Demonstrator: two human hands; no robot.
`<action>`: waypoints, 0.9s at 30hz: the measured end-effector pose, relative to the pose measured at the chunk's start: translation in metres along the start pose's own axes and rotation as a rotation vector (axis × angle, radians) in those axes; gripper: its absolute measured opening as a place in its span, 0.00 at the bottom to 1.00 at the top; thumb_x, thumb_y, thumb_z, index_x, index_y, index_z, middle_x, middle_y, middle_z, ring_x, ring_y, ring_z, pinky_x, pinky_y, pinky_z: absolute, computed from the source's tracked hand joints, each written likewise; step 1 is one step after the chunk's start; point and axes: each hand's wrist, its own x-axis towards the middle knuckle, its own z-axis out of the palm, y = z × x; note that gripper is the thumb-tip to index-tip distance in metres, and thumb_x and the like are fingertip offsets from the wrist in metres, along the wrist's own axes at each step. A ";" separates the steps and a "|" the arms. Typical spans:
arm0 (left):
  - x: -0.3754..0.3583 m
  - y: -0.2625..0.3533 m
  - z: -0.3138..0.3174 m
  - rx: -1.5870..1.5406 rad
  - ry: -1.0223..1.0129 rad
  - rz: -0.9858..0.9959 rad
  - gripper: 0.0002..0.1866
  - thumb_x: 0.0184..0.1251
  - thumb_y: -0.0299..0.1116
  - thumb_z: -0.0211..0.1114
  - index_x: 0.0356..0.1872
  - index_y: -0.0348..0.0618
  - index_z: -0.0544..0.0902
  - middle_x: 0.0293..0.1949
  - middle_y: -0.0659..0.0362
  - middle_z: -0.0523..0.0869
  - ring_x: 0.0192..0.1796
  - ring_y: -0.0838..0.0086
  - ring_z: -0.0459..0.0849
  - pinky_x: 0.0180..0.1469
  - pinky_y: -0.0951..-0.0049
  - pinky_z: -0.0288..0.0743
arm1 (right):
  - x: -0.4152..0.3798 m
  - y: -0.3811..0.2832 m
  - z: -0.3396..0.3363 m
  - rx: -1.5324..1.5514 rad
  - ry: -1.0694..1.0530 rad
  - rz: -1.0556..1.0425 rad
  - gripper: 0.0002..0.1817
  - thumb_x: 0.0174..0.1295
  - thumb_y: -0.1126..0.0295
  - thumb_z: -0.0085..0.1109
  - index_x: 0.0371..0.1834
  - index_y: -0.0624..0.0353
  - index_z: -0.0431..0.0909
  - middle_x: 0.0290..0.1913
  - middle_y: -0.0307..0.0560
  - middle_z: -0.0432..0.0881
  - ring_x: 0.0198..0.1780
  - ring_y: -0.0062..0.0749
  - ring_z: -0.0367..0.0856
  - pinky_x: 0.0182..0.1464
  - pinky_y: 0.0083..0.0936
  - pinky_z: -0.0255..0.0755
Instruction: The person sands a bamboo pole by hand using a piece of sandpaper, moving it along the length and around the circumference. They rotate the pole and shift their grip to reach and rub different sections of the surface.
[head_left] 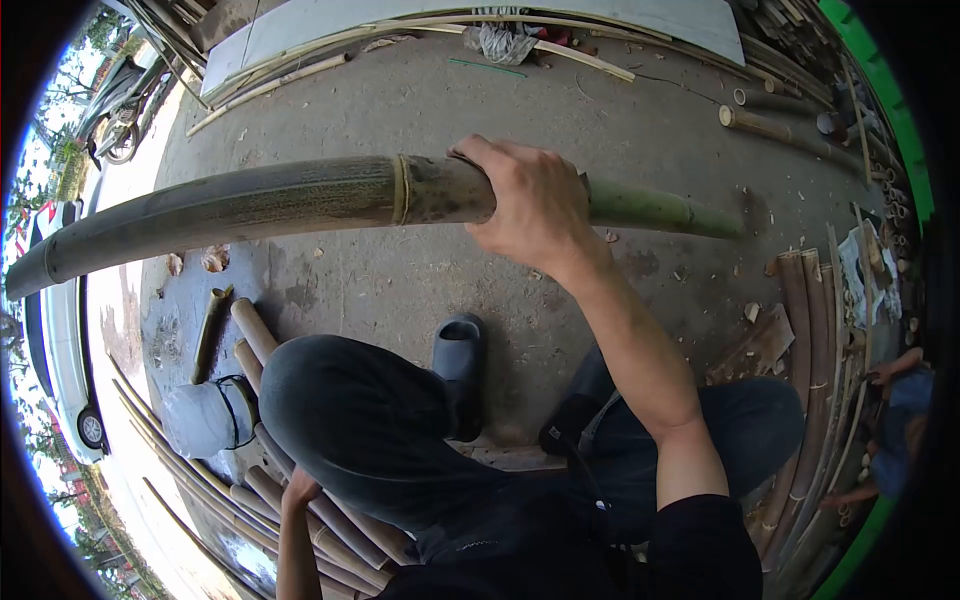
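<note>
A thick bamboo pole (270,200) spans the view from far left to right, raised across the front of my knees. My right hand (530,195) is closed around it, just right of a pale node ring, with the arm stretched forward. Past the hand the pole turns greener and runs toward the floor on the right. Low on the left, my left hand (300,488) is beside my knee, at a bundle of bamboo poles (345,535). Its fingers are mostly hidden, so its grip cannot be made out.
A clear plastic container (205,415) and a short bamboo piece (209,335) are at left. More bamboo poles (808,370) lie at right, where another person (900,430) is working. A crumpled plastic bag (500,43) lies at the back. A white car (65,350) stands outside.
</note>
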 end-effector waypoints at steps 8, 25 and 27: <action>-0.004 0.398 -0.235 -1.222 0.293 1.676 0.57 0.45 0.61 0.78 0.70 0.34 0.63 0.65 0.44 0.71 0.70 0.52 0.68 0.77 0.55 0.56 | -0.016 -0.089 -0.025 0.035 0.105 -0.127 0.25 0.45 0.75 0.75 0.50 0.60 0.78 0.40 0.52 0.87 0.39 0.45 0.89 0.45 0.38 0.84; -0.012 0.458 -0.255 -1.316 0.615 1.552 0.20 0.62 0.44 0.63 0.42 0.35 0.80 0.41 0.46 0.82 0.51 0.55 0.81 0.60 0.57 0.75 | -0.055 0.094 -0.038 0.392 0.078 0.448 0.27 0.72 0.48 0.44 0.53 0.54 0.88 0.50 0.50 0.89 0.55 0.41 0.87 0.60 0.33 0.74; -0.014 0.455 -0.258 -1.307 0.554 1.569 0.21 0.62 0.45 0.63 0.44 0.34 0.80 0.41 0.46 0.82 0.52 0.54 0.81 0.61 0.57 0.75 | -0.049 0.076 -0.034 0.300 0.109 0.641 0.28 0.71 0.48 0.43 0.53 0.53 0.88 0.50 0.48 0.89 0.55 0.45 0.86 0.61 0.39 0.73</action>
